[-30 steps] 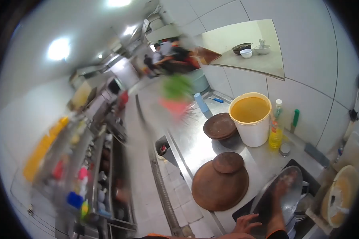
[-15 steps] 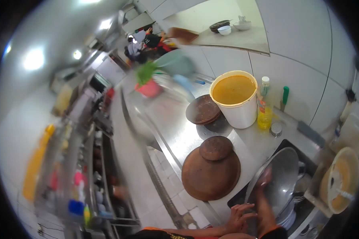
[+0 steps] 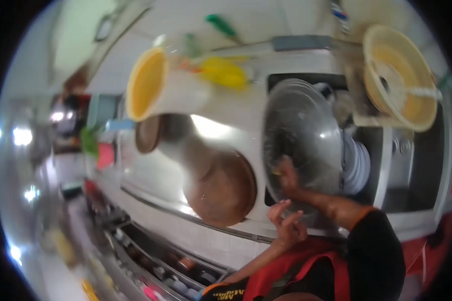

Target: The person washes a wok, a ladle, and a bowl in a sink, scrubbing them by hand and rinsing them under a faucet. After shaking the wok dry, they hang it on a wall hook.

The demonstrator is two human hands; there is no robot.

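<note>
A large grey metal bowl stands tilted in the dark sink, its hollow side towards the left. My right hand is inside it, close to the lower wall, blurred by motion. The fingers look closed, with a small yellowish patch at them; I cannot tell what it is. Just outside the bowl's lower rim, my left hand is raised with its fingers apart and nothing in it. White stacked plates sit in the sink behind the bowl. Left of the bowl, a round brown lid lies on the steel counter.
A white bucket of yellow-brown liquid and a bottle of yellow liquid stand along the wall. A cream basin is at the sink's far right. Another brown disc lies by the bucket. Shelves run along the lower left.
My view has swung and tilted towards the sink, so the bowl now sits nearer the middle. My right hand stays inside the bowl, now lower against its wall; my left hand remains beside the rim.
</note>
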